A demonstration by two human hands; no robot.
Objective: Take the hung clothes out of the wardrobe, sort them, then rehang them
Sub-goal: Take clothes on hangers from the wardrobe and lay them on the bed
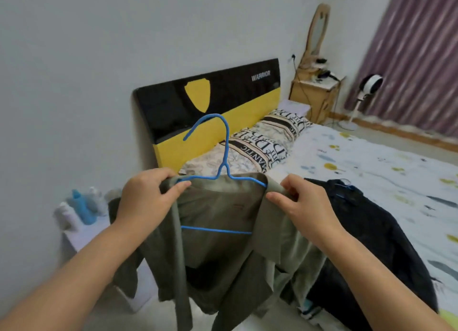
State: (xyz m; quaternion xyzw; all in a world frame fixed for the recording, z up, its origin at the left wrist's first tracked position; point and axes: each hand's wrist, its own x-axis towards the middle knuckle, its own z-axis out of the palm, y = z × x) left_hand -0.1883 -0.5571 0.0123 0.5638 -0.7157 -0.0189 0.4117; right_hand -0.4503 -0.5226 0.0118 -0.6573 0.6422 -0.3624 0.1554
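Left hand: the left hand pinches the left shoulder of the olive-green shirt, thumb on top and fingers curled round the cloth.
Right hand: the right hand pinches the shirt's right shoulder in the same way; the two hands are apart, one at each shoulder.
Shirt: held up in the air in front of the bed, collar upward, sleeves and hem hanging slack.
Hanger: a blue wire hanger sits inside the shirt, hook rising above the collar, lower bar visible through the open neck.
Dark garment: a black garment lies heaped on the near edge of the bed, right of the shirt, with a second blue hanger at its top.
Bed: patterned pillows at the far end against a black-and-yellow headboard.
Left side: blurred bottles on a low surface by the wall.
Far right: a wooden nightstand, a standing fan and striped curtains.
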